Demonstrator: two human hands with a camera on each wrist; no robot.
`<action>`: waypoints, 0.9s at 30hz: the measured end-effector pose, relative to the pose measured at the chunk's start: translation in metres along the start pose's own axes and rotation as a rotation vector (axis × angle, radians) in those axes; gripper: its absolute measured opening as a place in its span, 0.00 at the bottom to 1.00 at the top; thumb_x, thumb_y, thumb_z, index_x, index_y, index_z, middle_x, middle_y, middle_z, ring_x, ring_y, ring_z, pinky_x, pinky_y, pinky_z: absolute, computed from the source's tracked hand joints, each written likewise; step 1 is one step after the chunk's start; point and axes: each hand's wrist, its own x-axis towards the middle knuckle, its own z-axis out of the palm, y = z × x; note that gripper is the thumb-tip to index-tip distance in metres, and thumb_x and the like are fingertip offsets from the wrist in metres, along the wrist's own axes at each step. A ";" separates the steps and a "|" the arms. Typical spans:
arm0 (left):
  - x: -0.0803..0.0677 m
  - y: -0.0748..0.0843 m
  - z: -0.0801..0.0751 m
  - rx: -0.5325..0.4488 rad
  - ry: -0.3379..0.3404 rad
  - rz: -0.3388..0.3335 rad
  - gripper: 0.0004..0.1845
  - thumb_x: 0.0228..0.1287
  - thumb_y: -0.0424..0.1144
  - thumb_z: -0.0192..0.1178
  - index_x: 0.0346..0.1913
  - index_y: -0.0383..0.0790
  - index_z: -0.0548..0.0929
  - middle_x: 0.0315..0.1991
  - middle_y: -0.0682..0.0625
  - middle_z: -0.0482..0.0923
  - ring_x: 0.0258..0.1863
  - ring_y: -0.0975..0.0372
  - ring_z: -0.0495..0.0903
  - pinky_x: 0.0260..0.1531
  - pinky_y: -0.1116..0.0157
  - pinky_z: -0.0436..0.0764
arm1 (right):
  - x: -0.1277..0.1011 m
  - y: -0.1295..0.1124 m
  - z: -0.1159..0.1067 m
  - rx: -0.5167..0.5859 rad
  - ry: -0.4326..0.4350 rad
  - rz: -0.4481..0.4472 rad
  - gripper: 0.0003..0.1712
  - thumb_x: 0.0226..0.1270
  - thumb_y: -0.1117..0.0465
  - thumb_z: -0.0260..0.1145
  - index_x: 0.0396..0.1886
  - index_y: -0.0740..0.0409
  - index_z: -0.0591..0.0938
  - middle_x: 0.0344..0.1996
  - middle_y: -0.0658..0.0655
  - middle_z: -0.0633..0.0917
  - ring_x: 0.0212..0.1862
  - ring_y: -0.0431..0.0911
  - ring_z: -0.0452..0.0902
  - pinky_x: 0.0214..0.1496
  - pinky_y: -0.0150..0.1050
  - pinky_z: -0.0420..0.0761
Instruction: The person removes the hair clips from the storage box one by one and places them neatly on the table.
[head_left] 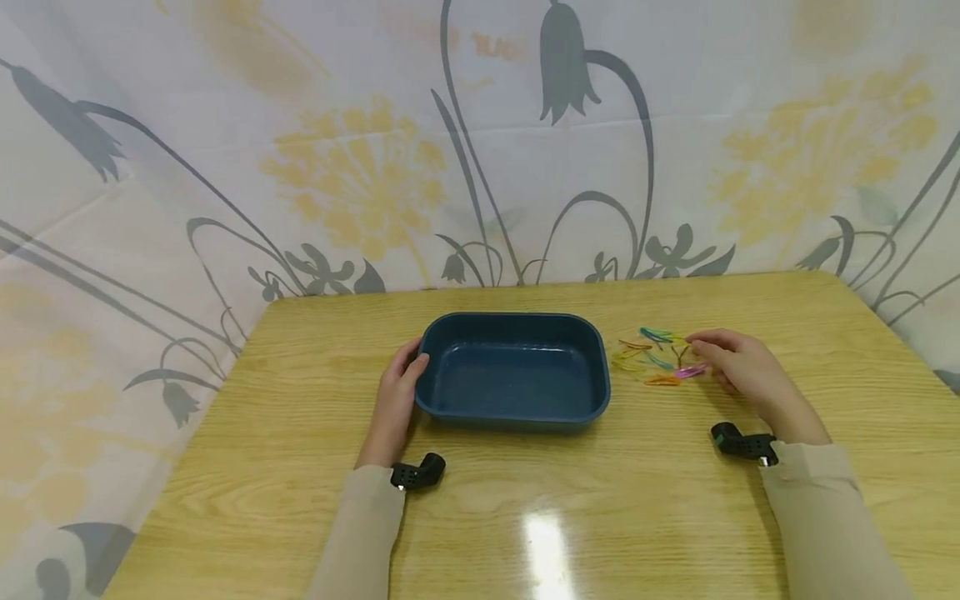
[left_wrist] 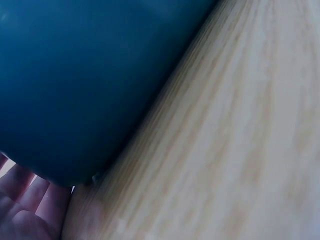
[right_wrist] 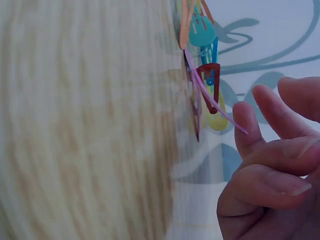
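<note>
A dark blue rectangular basin (head_left: 517, 375) stands on the table. My left hand (head_left: 397, 387) grips its left end, thumb at the rim and fingers along the outer wall; the left wrist view shows those fingers (left_wrist: 37, 200) beside the basin's rounded wall (left_wrist: 90, 85). To the basin's right lies a loose cluster of colourful snap hair clips (head_left: 660, 358). My right hand (head_left: 742, 371) hovers at the cluster's right side, its fingers loosely bent and apart. A purple clip (right_wrist: 212, 102) stands opened, its tip near a fingertip; no clip shows plainly between the fingers.
The light wood table (head_left: 525, 508) ends at the back against a floral cloth (head_left: 495, 167), which also hangs at the left and right. A black wrist camera sits on each wrist, the left one (head_left: 420, 473) near the basin's front left corner.
</note>
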 end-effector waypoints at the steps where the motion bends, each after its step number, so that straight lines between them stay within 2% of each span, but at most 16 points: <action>1: -0.001 0.000 -0.001 0.000 0.001 0.000 0.21 0.67 0.50 0.50 0.62 0.53 0.68 0.63 0.57 0.65 0.64 0.63 0.61 0.66 0.59 0.57 | -0.001 -0.001 0.000 0.000 0.006 0.001 0.33 0.70 0.42 0.46 0.62 0.63 0.66 0.37 0.52 0.75 0.19 0.45 0.61 0.24 0.39 0.67; 5: -0.003 0.000 -0.003 0.002 0.004 -0.005 0.21 0.68 0.49 0.50 0.63 0.54 0.68 0.63 0.57 0.64 0.64 0.64 0.60 0.66 0.59 0.57 | -0.001 -0.006 0.003 0.022 0.005 0.003 0.33 0.70 0.42 0.46 0.62 0.63 0.66 0.41 0.55 0.77 0.16 0.44 0.58 0.20 0.41 0.65; 8: -0.002 -0.001 -0.004 -0.003 -0.001 -0.007 0.22 0.67 0.49 0.50 0.63 0.54 0.67 0.63 0.57 0.64 0.64 0.64 0.60 0.66 0.59 0.57 | 0.000 -0.010 0.005 0.015 -0.012 -0.010 0.32 0.71 0.43 0.45 0.62 0.63 0.66 0.43 0.58 0.77 0.17 0.43 0.60 0.20 0.40 0.66; 13: 0.000 -0.002 -0.004 -0.044 -0.046 -0.018 0.23 0.67 0.49 0.50 0.64 0.53 0.66 0.64 0.56 0.63 0.64 0.63 0.59 0.66 0.58 0.56 | -0.001 -0.017 0.005 -0.058 -0.047 -0.052 0.30 0.71 0.45 0.47 0.60 0.63 0.68 0.42 0.62 0.78 0.29 0.45 0.74 0.28 0.37 0.74; 16: 0.000 -0.003 -0.004 -0.073 -0.069 -0.023 0.23 0.68 0.49 0.50 0.64 0.52 0.65 0.64 0.56 0.62 0.64 0.62 0.59 0.66 0.59 0.55 | -0.002 -0.022 0.005 -0.099 -0.074 -0.073 0.30 0.71 0.44 0.47 0.60 0.62 0.69 0.44 0.63 0.78 0.35 0.47 0.77 0.30 0.38 0.76; 18: 0.000 -0.003 -0.004 -0.093 -0.077 -0.017 0.23 0.68 0.49 0.49 0.65 0.51 0.65 0.64 0.56 0.62 0.65 0.63 0.58 0.66 0.59 0.55 | -0.003 -0.026 0.005 -0.123 -0.091 -0.085 0.30 0.70 0.44 0.48 0.61 0.61 0.68 0.43 0.64 0.79 0.36 0.49 0.77 0.32 0.39 0.76; 20: 0.001 -0.004 -0.004 -0.117 -0.067 -0.001 0.25 0.68 0.51 0.48 0.65 0.49 0.64 0.64 0.55 0.62 0.65 0.63 0.59 0.65 0.60 0.56 | -0.004 -0.031 0.006 -0.147 -0.104 -0.095 0.31 0.70 0.43 0.47 0.62 0.61 0.68 0.42 0.63 0.80 0.36 0.49 0.77 0.33 0.40 0.77; 24: 0.002 -0.008 -0.006 -0.243 -0.035 0.033 0.28 0.69 0.53 0.46 0.67 0.42 0.61 0.67 0.51 0.60 0.65 0.62 0.60 0.63 0.58 0.62 | -0.007 -0.046 0.009 -0.171 -0.118 -0.121 0.31 0.70 0.42 0.48 0.63 0.59 0.67 0.40 0.63 0.81 0.38 0.51 0.78 0.38 0.42 0.79; 27: 0.002 -0.012 -0.009 -0.297 0.022 0.053 0.28 0.70 0.53 0.44 0.67 0.41 0.62 0.67 0.49 0.60 0.65 0.61 0.61 0.59 0.57 0.67 | -0.013 -0.062 0.017 -0.186 -0.106 -0.170 0.29 0.70 0.43 0.48 0.63 0.54 0.68 0.46 0.62 0.79 0.43 0.53 0.78 0.42 0.45 0.79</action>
